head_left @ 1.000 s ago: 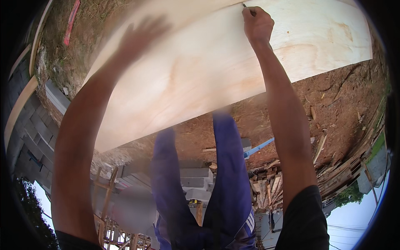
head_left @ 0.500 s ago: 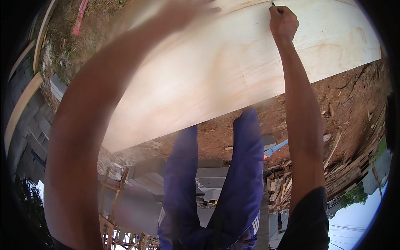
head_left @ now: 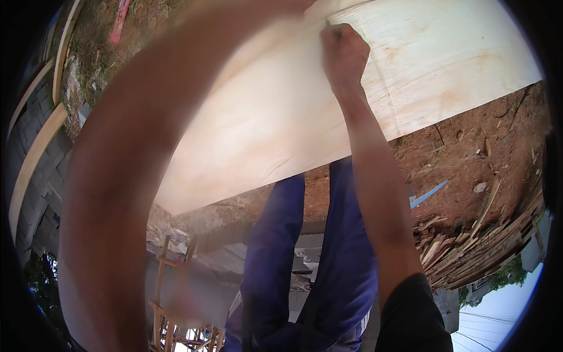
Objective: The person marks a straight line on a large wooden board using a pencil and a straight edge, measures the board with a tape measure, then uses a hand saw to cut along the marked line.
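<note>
A large pale plywood sheet (head_left: 264,129) lies in front of me, its near edge running up to the right. My right hand (head_left: 347,50) is closed over the sheet, pinching a thin pencil (head_left: 329,23). The pencil's tip points away from me at the board's surface; most of it is hidden in my fingers. My left hand (head_left: 296,7) reaches to the top edge of the view, above the far part of the sheet. It is blurred and mostly cut off, so its fingers cannot be made out. A faint line crosses the sheet to the right of my right hand.
Reddish soil (head_left: 463,135) lies beyond the sheet's near edge. A pile of wood strips (head_left: 487,246) is at the right, near a blue strip-like object (head_left: 430,193). Curved-looking timber lengths (head_left: 35,158) and grey blocks (head_left: 38,205) are on the left. A red strip (head_left: 120,22) lies on grass.
My right hand has moved left and a little nearer to me across the sheet with the pencil. My left hand has mostly slipped out past the top edge. The view has shifted slightly.
</note>
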A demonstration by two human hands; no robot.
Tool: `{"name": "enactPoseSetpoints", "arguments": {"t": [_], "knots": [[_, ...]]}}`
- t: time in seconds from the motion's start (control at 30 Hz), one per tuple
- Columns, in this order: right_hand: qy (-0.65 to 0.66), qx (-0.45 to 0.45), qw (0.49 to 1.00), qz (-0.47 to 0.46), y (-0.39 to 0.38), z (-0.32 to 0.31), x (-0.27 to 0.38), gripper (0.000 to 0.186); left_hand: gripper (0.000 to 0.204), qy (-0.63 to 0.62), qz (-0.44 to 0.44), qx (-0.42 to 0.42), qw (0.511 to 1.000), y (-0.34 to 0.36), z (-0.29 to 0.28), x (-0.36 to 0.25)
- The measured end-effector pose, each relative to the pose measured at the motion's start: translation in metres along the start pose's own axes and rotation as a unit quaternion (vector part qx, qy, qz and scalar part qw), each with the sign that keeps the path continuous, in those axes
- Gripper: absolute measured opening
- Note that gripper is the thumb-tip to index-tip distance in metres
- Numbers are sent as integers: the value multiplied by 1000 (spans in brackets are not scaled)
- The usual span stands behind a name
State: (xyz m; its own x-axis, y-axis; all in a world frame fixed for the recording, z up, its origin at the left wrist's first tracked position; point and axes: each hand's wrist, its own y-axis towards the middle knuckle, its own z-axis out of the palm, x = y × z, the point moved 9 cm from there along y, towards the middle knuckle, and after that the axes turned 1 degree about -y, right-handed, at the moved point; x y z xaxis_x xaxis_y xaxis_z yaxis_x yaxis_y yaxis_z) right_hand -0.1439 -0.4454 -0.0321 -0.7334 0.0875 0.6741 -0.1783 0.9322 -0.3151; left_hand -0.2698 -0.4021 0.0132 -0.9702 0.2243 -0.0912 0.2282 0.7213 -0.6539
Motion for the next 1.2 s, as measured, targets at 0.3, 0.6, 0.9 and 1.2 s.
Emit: {"name": "enactPoseSetpoints", "arguments": {"t": [0.3, 0.6, 0.9, 1.2], "knots": [[-18, 63, 989, -131, -81, 87, 40, 21, 87, -8, -3, -1, 1000, -6, 0, 3], [-1, 92, 981, -171, -107, 111, 59, 22, 80, -40, 7, -18, 999, -4, -2, 2], [-108, 117, 980, -118, 11, 4, 19, 25, 72, -62, 2, -38, 997, 8, 7, 6], [-146, 11, 981, -124, 160, -130, -39, 30, 87, 66, -52, -20, 996, 14, 21, 5]]}}
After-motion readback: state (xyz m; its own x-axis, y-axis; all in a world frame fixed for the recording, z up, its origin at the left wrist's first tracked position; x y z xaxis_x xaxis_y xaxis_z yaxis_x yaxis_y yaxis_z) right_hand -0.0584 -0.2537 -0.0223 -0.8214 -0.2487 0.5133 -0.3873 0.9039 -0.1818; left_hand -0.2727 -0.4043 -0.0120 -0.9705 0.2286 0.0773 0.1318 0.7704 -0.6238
